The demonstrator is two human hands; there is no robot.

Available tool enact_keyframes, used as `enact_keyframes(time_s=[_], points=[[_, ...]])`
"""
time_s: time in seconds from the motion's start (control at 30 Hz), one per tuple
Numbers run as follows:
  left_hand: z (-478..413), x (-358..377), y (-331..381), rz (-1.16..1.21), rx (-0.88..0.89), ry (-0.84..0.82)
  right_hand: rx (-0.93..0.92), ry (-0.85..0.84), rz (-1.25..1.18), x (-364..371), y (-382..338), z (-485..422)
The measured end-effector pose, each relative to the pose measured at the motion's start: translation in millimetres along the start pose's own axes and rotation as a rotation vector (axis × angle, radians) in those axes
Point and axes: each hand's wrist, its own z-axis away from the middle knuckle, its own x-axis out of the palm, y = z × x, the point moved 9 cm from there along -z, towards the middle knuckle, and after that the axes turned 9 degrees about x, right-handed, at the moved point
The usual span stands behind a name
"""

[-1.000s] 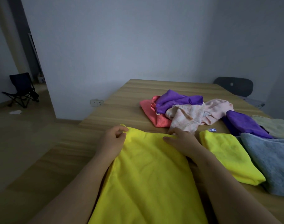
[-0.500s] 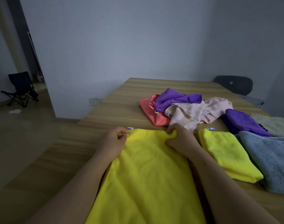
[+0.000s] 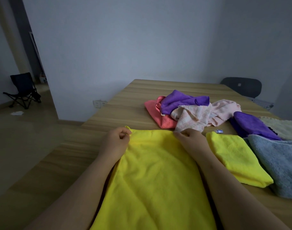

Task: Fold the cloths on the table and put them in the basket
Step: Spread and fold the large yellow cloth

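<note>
- Here, a yellow cloth (image 3: 155,171) lies spread on the tabletop (image 3: 75,163).
- Our left hand (image 3: 116,141) and right hand (image 3: 190,138) pinch its far corners, fingers (image 3: 122,131) curled.
- Uneven pulling could skew the fold; the loose pile (image 3: 188,112) just beyond might snag.

In front spread cloth (image 3: 155,180), folded cloth (image 3: 233,156) right (seemingly touching towel (image 3: 278,163)), heap (image 3: 191,112) behind

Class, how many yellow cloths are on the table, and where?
2. The spread yellow cloth lies nearest the viewer; the folded yellow cloth lies right of it. Others may hide in the pile.
</note>
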Motion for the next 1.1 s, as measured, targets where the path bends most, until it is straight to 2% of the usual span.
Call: enact_keyframes(time_s=[0.13, 0.2, 0.3, 0.37, 0.47, 0.6, 0.7, 0.93, 1.0, 1.1], points=[[-3, 12, -3, -0.026, -0.008, -0.103, -0.022, 0.023, 0.192, 8, 1, 0], [-3, 18, -1, -0.086, 0.021, -0.175, -0.067, 0.095, 0.259, 6, -4, 6], [1, 13, 8, -0.052, 0.050, -0.149, -0.163, 0.300, 0.248, -9, -11, 21], [8, 5, 7, 0.023, 0.022, -0.107, -0.206, 0.338, 0.242, -12, -12, 33], [27, -6, 4, 0.049, -0.008, -0.078, -0.226, 0.268, 0.205, -7, -3, 52], [59, -24, 12, 0.106, -0.010, -0.049, -0.148, 0.164, 0.099, -10, 16, 78], [90, -38, 21, 0.161, -0.016, -0.085, -0.120, 0.117, 0.096, -19, 29, 109], [165, -75, 28, 0.347, -0.014, -0.146, -0.267, -0.050, 0.144, -27, 35, 203], [184, -83, 29, 0.314, 0.028, -0.213, -0.315, -0.138, 0.144, -26, 36, 225], [202, -88, 40, 0.135, 0.167, -0.288, -0.347, -0.197, 0.251, -23, 40, 242]])
